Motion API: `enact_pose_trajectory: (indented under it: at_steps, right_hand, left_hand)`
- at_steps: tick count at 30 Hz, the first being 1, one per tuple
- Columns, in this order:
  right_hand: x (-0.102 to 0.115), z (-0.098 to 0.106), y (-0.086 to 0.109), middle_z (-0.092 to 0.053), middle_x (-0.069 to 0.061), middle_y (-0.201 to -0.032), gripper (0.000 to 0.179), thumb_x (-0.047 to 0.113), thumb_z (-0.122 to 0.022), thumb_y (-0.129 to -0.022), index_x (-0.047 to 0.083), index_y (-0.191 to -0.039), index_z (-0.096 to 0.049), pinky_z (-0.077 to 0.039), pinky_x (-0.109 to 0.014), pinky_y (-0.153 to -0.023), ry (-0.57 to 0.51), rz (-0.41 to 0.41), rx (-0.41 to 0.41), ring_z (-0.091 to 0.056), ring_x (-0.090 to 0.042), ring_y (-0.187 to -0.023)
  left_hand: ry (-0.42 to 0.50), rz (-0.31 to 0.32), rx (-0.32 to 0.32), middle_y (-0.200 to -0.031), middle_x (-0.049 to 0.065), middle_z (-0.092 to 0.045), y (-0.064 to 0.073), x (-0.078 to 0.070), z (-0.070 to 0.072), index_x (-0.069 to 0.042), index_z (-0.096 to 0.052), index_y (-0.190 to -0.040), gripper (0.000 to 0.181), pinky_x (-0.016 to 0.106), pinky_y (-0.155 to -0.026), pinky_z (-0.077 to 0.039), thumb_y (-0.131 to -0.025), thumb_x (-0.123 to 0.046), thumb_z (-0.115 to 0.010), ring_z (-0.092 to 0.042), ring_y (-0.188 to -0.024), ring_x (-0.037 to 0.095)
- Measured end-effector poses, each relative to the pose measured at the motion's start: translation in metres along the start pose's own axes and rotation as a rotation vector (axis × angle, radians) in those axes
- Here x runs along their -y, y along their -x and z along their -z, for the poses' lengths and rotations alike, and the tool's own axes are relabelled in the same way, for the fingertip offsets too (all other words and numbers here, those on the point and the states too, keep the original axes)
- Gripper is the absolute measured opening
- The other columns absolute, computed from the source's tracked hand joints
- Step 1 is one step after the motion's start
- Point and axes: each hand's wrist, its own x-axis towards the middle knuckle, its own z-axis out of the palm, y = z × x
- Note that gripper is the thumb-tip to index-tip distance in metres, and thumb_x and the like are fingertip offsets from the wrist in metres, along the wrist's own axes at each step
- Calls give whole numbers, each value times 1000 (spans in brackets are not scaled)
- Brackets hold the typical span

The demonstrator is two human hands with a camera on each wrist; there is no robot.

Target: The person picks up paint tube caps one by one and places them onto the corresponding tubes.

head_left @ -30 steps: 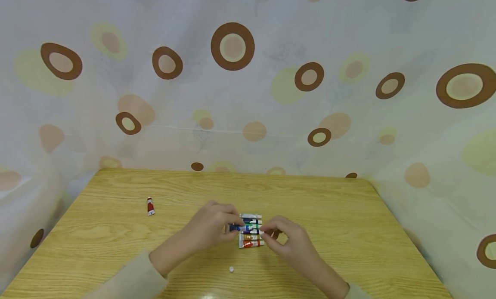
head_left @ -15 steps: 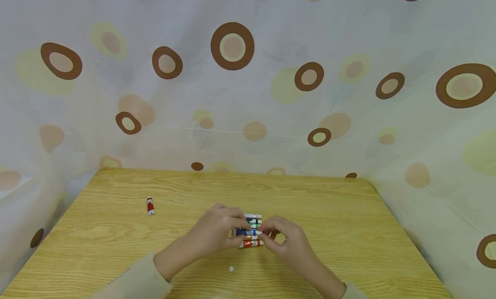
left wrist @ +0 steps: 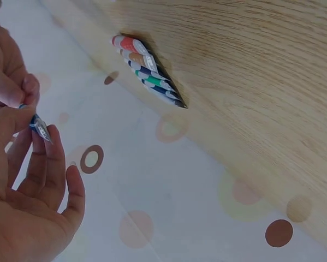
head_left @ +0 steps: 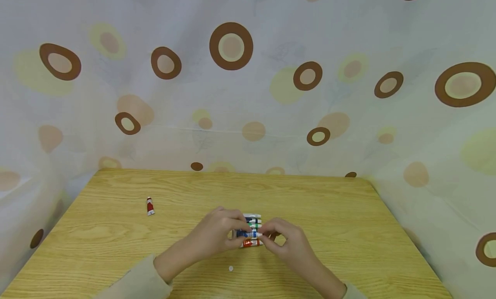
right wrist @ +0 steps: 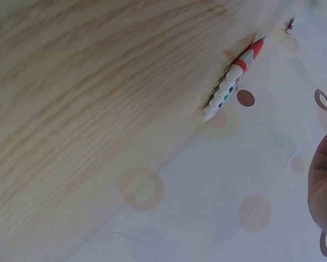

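Observation:
My left hand [head_left: 221, 228] pinches a small blue paint tube [head_left: 245, 234] between thumb and fingers. In the left wrist view the crimped end of that blue tube sticks out past the fingers. At its white tip, my right hand [head_left: 286, 239] pinches with thumb and forefinger. Beneath the hands a row of paint tubes [left wrist: 152, 76], among them orange-red, ochre, green and dark blue ones, lies side by side on the table. A loose white cap [head_left: 230, 268] is on the wood nearer to me. Only part of my right hand [right wrist: 324, 188] shows at the right wrist view's edge.
A dark red paint tube [head_left: 150, 206] lies apart at the left of the wooden table [head_left: 329, 213]. Patterned cloth [head_left: 255, 97] hangs behind and along both sides of the table.
My left hand has moved a little to the right, bringing the blue tube's tip to my right fingers. The right hand has hardly moved.

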Motion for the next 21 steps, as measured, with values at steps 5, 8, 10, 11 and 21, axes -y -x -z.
enact_pose_trajectory:
  at_steps: [5,8,10,11,21]
  right_hand:
    - [-1,1,1,-74,2,-87,8,4,-78,-89,10,-95,-76,-58,-22,-66,9,-52,11,-61,3,-74]
    - [-2,2,1,-74,4,-86,6,6,-77,-91,10,-95,-76,-58,-22,-65,4,-62,18,-60,3,-74]
    - [-3,2,1,-73,4,-85,5,6,-77,-91,9,-95,-77,-58,-22,-65,-3,-62,22,-60,3,-74]
    - [-3,2,2,-73,4,-85,5,6,-77,-91,9,-96,-77,-58,-22,-65,-5,-61,25,-60,3,-74]
    - [-8,6,5,-72,1,-95,28,0,-82,-84,8,-109,-72,-59,-23,-70,59,-27,56,-67,-8,-81]
  left_hand:
    - [1,-15,-22,-93,-8,-75,-1,-1,-1,-15,-82,-96,17,19,-76,-48,-80,-17,-88,-66,-80,2]
    - [1,-23,-32,-92,-8,-75,-1,-1,-2,-16,-82,-95,16,18,-74,-46,-80,-16,-89,-66,-79,2]
    - [-2,-24,-33,-92,-9,-75,-1,-2,-2,-17,-82,-95,17,17,-74,-45,-79,-16,-89,-65,-79,2]
    - [-3,-23,-32,-92,-9,-75,-1,-2,-2,-17,-82,-95,17,18,-74,-46,-79,-16,-89,-65,-79,2]
    - [6,23,17,-95,-8,-75,3,-1,0,-16,-82,-98,17,21,-78,-49,-82,-18,-87,-65,-82,2]
